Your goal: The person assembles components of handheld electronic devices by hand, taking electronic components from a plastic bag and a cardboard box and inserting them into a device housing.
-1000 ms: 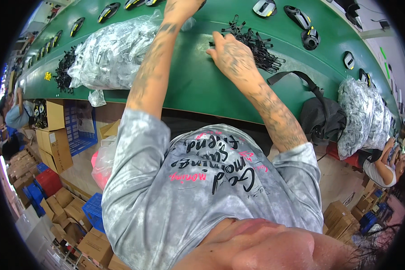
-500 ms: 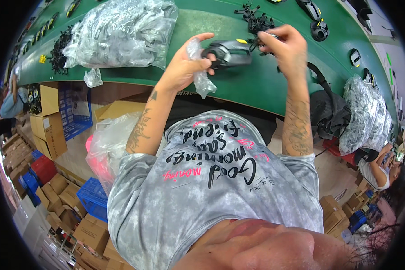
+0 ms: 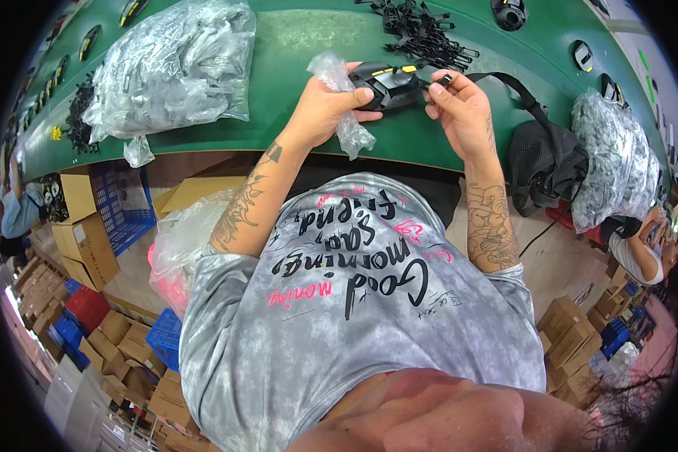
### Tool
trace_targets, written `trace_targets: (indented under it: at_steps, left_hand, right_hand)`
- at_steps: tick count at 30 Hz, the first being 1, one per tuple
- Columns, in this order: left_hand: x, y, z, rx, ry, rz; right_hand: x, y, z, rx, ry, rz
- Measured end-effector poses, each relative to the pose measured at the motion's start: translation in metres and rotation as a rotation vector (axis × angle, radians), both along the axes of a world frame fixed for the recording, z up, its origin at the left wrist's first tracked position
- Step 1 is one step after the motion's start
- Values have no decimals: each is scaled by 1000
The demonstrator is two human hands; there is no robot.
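Note:
My left hand (image 3: 320, 105) grips a black plastic device (image 3: 388, 89) with yellow accents above the near edge of the green table. A crumpled clear plastic bag (image 3: 354, 135) is caught in the same hand and hangs below it. Beside the device's right end, my right hand (image 3: 461, 109) pinches a small black plastic clip (image 3: 444, 80) between thumb and fingers. Whether the clip touches the device cannot be made out. Just beyond lies a loose heap of similar black clips (image 3: 418, 34).
On the green table (image 3: 301, 38) a large clear bag of wrapped items (image 3: 173, 71) lies to the left. To the right are a black strapped bag (image 3: 546, 158) and another filled clear bag (image 3: 614, 154). More black devices (image 3: 511, 13) sit farther back. Cardboard boxes (image 3: 87, 245) stand below left.
My right hand has come down from over the clip heap to the device's right end, now with a clip in its fingers. The device has turned, showing more yellow. The view has shifted slightly.

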State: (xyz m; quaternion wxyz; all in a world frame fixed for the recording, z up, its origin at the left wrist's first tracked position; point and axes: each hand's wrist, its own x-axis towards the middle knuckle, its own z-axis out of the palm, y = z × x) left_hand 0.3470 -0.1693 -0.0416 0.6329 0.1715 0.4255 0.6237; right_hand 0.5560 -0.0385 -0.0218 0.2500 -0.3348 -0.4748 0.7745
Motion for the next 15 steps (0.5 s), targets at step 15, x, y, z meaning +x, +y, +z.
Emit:
trace_targets:
  at_steps: [15]
  left_hand:
    - [37, -22, -1, 200, 346, 56]
  right_hand:
    - [-65, -24, 8, 3, 64, -561]
